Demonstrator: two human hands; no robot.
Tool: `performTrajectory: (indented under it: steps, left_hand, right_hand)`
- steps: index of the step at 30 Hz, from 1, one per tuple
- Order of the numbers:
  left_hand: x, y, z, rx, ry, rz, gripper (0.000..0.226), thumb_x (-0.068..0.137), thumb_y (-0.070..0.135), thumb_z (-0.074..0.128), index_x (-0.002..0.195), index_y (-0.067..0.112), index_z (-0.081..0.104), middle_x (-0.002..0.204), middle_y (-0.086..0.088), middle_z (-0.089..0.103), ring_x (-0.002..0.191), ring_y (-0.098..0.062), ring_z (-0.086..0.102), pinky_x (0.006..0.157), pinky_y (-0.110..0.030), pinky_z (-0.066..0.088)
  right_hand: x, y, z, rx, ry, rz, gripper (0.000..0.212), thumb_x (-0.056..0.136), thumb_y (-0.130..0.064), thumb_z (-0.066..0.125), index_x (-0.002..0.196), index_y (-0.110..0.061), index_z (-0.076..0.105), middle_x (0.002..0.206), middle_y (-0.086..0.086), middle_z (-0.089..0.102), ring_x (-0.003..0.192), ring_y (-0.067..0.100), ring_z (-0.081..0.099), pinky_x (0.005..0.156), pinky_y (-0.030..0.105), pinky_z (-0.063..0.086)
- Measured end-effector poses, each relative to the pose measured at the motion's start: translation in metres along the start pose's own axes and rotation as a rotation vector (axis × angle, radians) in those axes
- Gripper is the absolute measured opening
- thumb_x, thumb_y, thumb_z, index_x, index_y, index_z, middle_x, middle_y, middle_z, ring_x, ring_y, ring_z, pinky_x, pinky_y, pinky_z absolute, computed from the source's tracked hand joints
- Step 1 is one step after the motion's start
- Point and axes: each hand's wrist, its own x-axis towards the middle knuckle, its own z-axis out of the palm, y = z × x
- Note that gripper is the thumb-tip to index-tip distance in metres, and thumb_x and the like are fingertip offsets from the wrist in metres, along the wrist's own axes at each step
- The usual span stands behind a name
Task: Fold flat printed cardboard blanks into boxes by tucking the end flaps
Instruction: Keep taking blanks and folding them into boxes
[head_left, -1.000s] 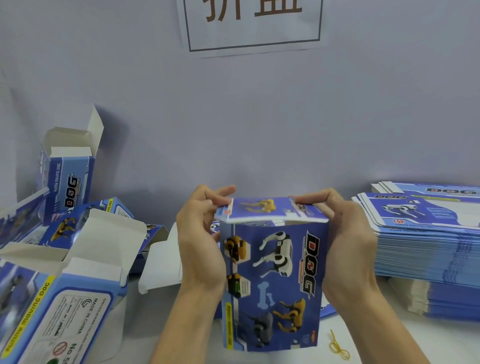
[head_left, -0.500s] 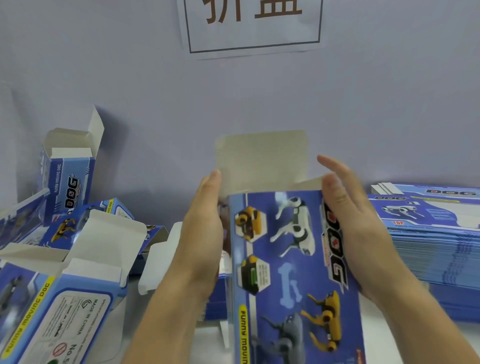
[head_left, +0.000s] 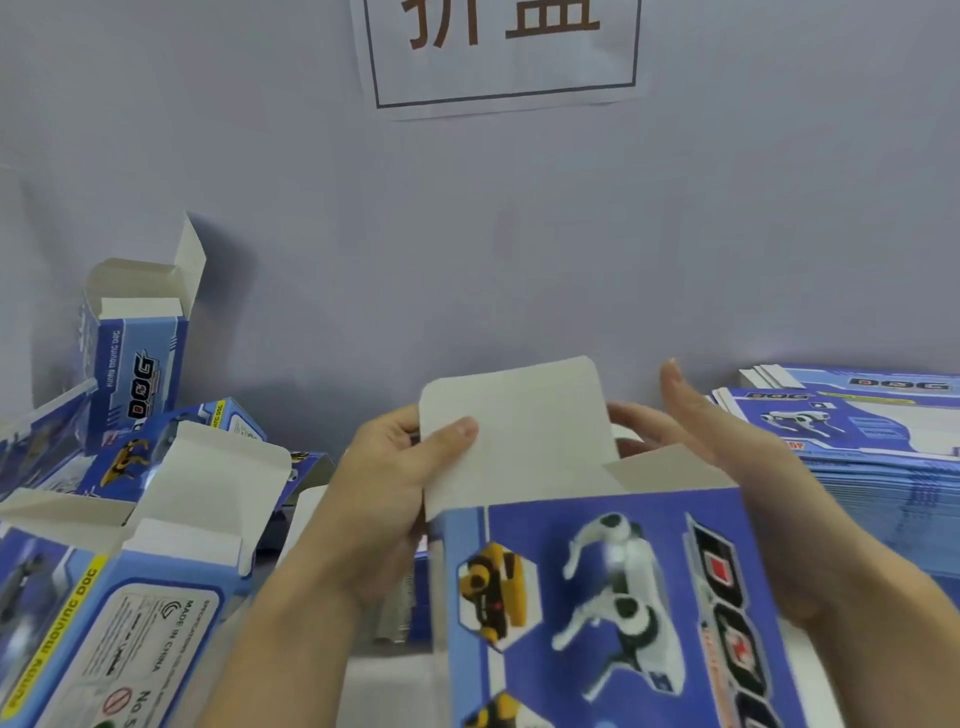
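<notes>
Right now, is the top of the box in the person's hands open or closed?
Open. The box's big white top flap stands up untucked, pinched by the left hand; the right hand is beside it.

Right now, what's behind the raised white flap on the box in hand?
Behind the raised flap, the left hand has fingers at its back and its thumb in front. The right hand reaches behind the box. The box's inside is hidden.

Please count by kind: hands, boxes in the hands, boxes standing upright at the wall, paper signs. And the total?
Bare hands: 2, left hand and right hand
Blue printed cardboard box in the hands: 1
Blue cardboard box upright at the wall: 1
White paper sign with brown characters: 1
Total: 5
</notes>
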Motion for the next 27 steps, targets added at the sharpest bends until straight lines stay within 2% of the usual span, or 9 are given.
performTrajectory:
  steps: [2, 4, 5, 9, 15, 17, 20, 24, 27]
  left_hand:
    - [0.0, -0.004, 0.009, -0.033, -0.074, -0.046, 0.028, 0.088, 0.018, 0.061, 0.111, 0.003, 0.068, 0.102, -0.016, 0.076, 0.084, -0.026, 0.074, 0.065, -0.034, 0.061]
    - [0.0, -0.006, 0.018, -0.003, -0.105, -0.065, 0.029, 0.087, 0.021, 0.063, 0.111, 0.006, 0.068, 0.1, -0.014, 0.076, 0.081, -0.023, 0.075, 0.061, -0.029, 0.059]
    - [0.0, -0.007, 0.021, 0.011, -0.097, -0.06, 0.029, 0.086, 0.024, 0.064, 0.108, 0.006, 0.069, 0.096, -0.012, 0.077, 0.078, -0.021, 0.074, 0.059, -0.027, 0.057]
    - [0.001, -0.01, 0.028, 0.025, 0.006, -0.02, 0.022, 0.091, 0.026, 0.064, 0.099, 0.007, 0.07, 0.075, -0.003, 0.076, 0.06, -0.013, 0.072, 0.047, -0.02, 0.052]
    - [0.003, -0.011, 0.027, 0.035, 0.06, 0.023, 0.022, 0.091, 0.022, 0.066, 0.112, 0.016, 0.069, 0.09, -0.006, 0.077, 0.072, -0.019, 0.074, 0.051, -0.026, 0.055]
    - [0.002, -0.011, 0.026, 0.036, 0.068, 0.056, 0.022, 0.09, 0.02, 0.067, 0.112, 0.02, 0.069, 0.088, -0.005, 0.077, 0.073, -0.02, 0.075, 0.05, -0.027, 0.056]
    - [0.002, -0.011, 0.026, 0.043, 0.063, 0.092, 0.021, 0.089, 0.018, 0.067, 0.11, 0.022, 0.069, 0.084, -0.005, 0.077, 0.073, -0.02, 0.075, 0.048, -0.026, 0.055]
    - [0.0, -0.01, 0.025, 0.061, 0.054, 0.121, 0.02, 0.088, 0.018, 0.066, 0.108, 0.021, 0.069, 0.08, -0.006, 0.077, 0.071, -0.019, 0.075, 0.046, -0.024, 0.055]
    - [-0.001, -0.01, 0.025, 0.065, 0.042, 0.151, 0.017, 0.088, 0.016, 0.064, 0.104, 0.021, 0.069, 0.077, -0.007, 0.076, 0.068, -0.019, 0.074, 0.046, -0.024, 0.054]
  right_hand:
    - [0.006, -0.001, 0.0, -0.083, 0.122, -0.014, 0.042, 0.08, -0.05, 0.055, 0.099, -0.017, 0.072, 0.098, 0.003, 0.076, 0.096, 0.022, 0.071, 0.08, 0.026, 0.051]
    - [0.007, -0.001, 0.002, -0.14, 0.215, -0.097, 0.016, 0.081, -0.034, 0.065, 0.09, -0.023, 0.072, 0.07, -0.008, 0.074, 0.061, 0.007, 0.071, 0.052, 0.015, 0.051]
    - [0.007, 0.0, 0.001, -0.147, 0.251, -0.12, 0.007, 0.086, -0.027, 0.065, 0.087, -0.025, 0.071, 0.065, -0.009, 0.073, 0.054, 0.004, 0.068, 0.045, 0.014, 0.048]
    - [0.007, 0.006, 0.001, -0.167, 0.282, -0.162, 0.01, 0.089, -0.024, 0.065, 0.09, -0.031, 0.071, 0.07, -0.01, 0.075, 0.058, 0.004, 0.07, 0.044, 0.014, 0.048]
    - [0.004, 0.004, 0.005, -0.18, 0.252, -0.225, 0.023, 0.079, -0.029, 0.069, 0.077, -0.052, 0.074, 0.079, -0.011, 0.076, 0.07, 0.007, 0.073, 0.05, 0.019, 0.055]
    - [0.003, 0.003, 0.005, -0.147, 0.234, -0.238, 0.019, 0.073, -0.031, 0.07, 0.08, -0.048, 0.075, 0.08, -0.007, 0.077, 0.07, 0.011, 0.074, 0.05, 0.021, 0.055]
    - [0.003, 0.003, 0.005, -0.133, 0.237, -0.234, 0.019, 0.077, -0.026, 0.071, 0.081, -0.044, 0.076, 0.08, -0.004, 0.077, 0.069, 0.013, 0.074, 0.049, 0.021, 0.055]
    - [0.002, 0.003, 0.005, -0.108, 0.216, -0.25, 0.021, 0.063, -0.035, 0.069, 0.081, -0.045, 0.076, 0.081, -0.002, 0.077, 0.07, 0.016, 0.074, 0.049, 0.023, 0.055]
    - [0.001, 0.003, 0.005, -0.058, 0.182, -0.256, 0.023, 0.063, -0.03, 0.07, 0.082, -0.039, 0.078, 0.081, 0.006, 0.077, 0.068, 0.021, 0.074, 0.05, 0.025, 0.056]
